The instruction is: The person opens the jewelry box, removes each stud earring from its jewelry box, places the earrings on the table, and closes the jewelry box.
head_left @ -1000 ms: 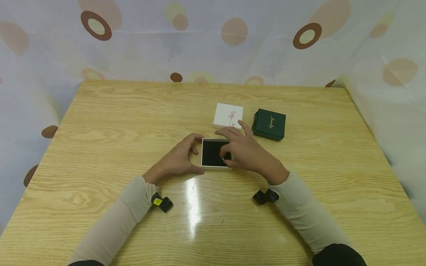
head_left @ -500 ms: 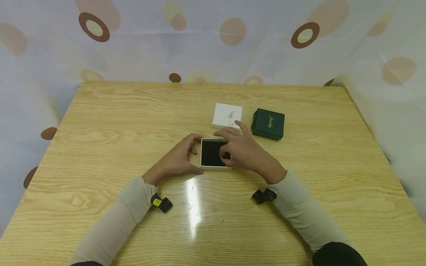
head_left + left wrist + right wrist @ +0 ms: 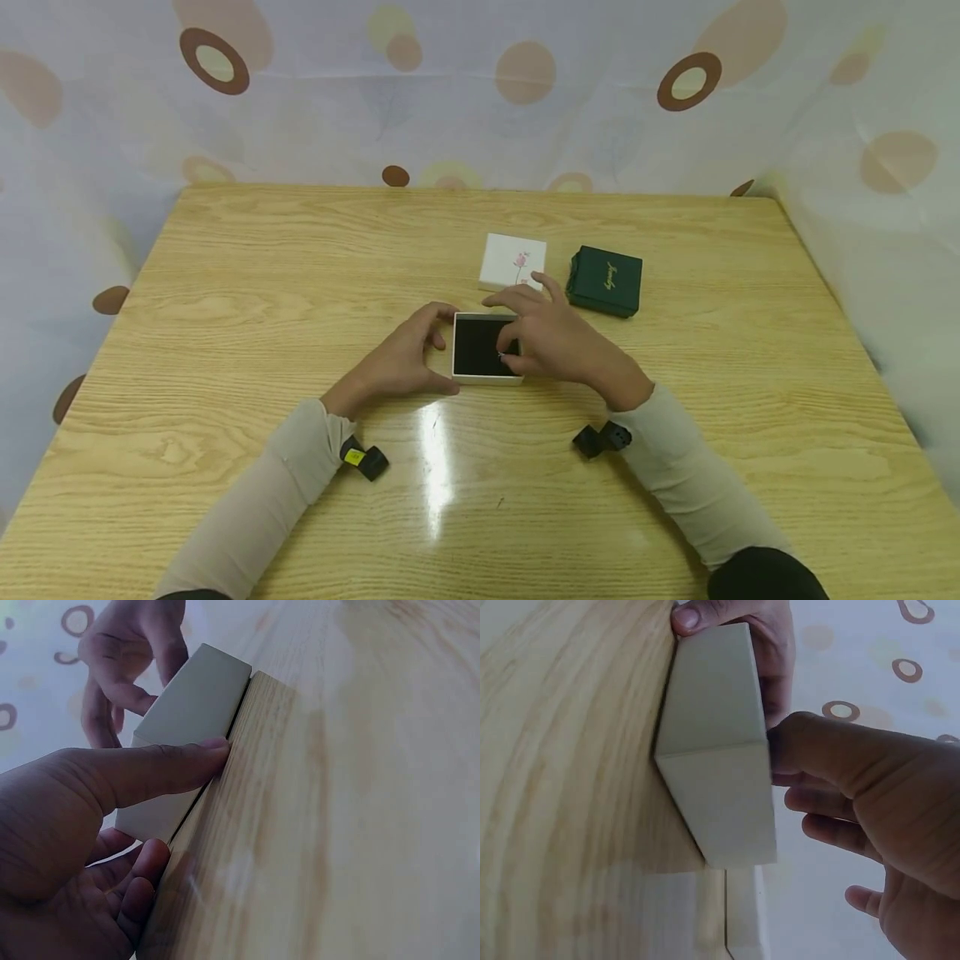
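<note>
A shallow white box (image 3: 487,380) with a black lining (image 3: 474,346) lies uncovered at the middle of the table. My left hand (image 3: 401,354) holds its left end, thumb along the near side and fingers toward the far corner. In the left wrist view, the left thumb (image 3: 172,769) presses flat against the box wall. Over the right end, my right hand (image 3: 551,337) reaches in with thumb and index finger pinched around a tiny shiny silver piece (image 3: 501,356). Its kind is too small to tell. Both wrist views show only the box's outer walls (image 3: 712,697), hiding the piece.
Behind the box lies a square white lid or box (image 3: 504,258) printed with a pink flower. A dark green box (image 3: 606,281) with gold lettering sits to its right. A patterned cloth (image 3: 450,108) hangs behind the wooden table (image 3: 300,250).
My right wrist has shifted very slightly to the right, and less of the silver piece shows between the fingertips. My left hand and the box stay in place.
</note>
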Demonstrator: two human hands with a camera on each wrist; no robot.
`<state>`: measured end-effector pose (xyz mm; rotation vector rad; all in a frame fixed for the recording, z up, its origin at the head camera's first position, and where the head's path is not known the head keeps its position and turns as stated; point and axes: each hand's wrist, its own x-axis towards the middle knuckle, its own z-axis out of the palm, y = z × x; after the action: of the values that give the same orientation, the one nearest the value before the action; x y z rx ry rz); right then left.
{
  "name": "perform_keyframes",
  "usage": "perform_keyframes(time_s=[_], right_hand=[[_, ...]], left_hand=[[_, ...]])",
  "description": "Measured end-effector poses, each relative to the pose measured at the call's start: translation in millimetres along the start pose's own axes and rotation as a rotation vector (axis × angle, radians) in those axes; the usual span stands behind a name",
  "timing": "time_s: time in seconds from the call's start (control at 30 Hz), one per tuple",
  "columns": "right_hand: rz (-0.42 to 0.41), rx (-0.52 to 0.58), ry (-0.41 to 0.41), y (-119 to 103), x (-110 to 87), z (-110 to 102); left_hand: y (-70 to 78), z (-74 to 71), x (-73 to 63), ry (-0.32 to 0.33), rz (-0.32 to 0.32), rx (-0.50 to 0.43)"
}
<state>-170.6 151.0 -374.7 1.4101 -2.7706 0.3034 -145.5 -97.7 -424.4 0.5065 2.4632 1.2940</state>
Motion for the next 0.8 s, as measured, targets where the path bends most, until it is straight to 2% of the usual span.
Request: perform_keyframes(time_s=[0.13,0.27,0.33,0.5,0.63,0.8], right_hand=[[0.054,0.071,0.055,12.5,-7.7,-17.3],[0.163,0.116,0.088,33.1,-23.9,-36.6],[0.220,0.134,0.055,43.5,-31.3,-42.0],[0.361,0.174,-0.087,59.6,-42.6,-44.1],[0.400,0.157,-0.164,62.6,-43.9,-39.9],[0.416,0.149,-0.214,59.2,-41.2,-36.2]], left_hand=[[1.2,0.0,-0.3,-0.004,-0.016,0.006],[2.0,-0.3,-1.3,-0.009,-0.024,0.014],[1.8,-0.5,-1.8,-0.010,-0.023,0.016],[1.4,-0.4,-2.2,-0.010,-0.027,0.004],[1.8,-0.6,-2.7,-0.008,-0.028,0.003],[2.1,-0.7,-1.4,-0.008,-0.027,0.010]])
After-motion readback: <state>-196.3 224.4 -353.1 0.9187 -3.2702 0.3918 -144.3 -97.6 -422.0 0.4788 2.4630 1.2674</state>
